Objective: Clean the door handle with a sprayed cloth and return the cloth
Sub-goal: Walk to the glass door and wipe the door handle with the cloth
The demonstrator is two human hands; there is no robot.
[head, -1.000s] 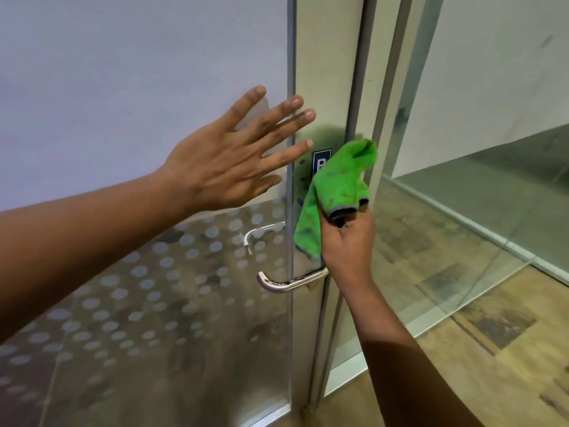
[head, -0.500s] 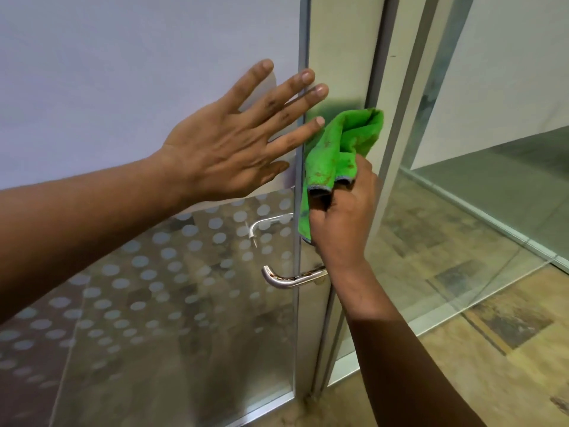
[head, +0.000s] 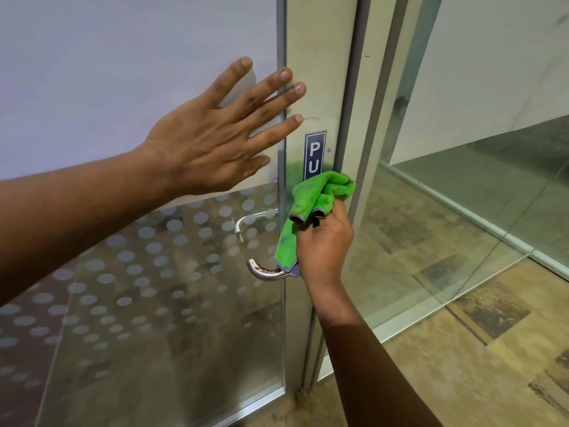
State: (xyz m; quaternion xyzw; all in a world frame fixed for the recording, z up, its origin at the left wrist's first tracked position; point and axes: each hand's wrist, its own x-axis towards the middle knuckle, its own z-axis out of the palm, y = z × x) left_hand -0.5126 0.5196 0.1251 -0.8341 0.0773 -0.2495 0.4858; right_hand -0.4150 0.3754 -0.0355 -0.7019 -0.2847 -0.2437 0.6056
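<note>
Right hand [head: 323, 245] fisted round cloth [head: 311, 208]

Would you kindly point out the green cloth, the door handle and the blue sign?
green cloth [head: 320, 192]: head view, bunched upper fold.
door handle [head: 261, 272]: head view, curved metal end.
blue sign [head: 314, 152]: head view, lettered face.

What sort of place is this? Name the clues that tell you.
Probably an office or commercial building. The glass door has frosted dots, a steel lever handle and a blue sign reading "PU", and a glass partition stands beside it.
</note>
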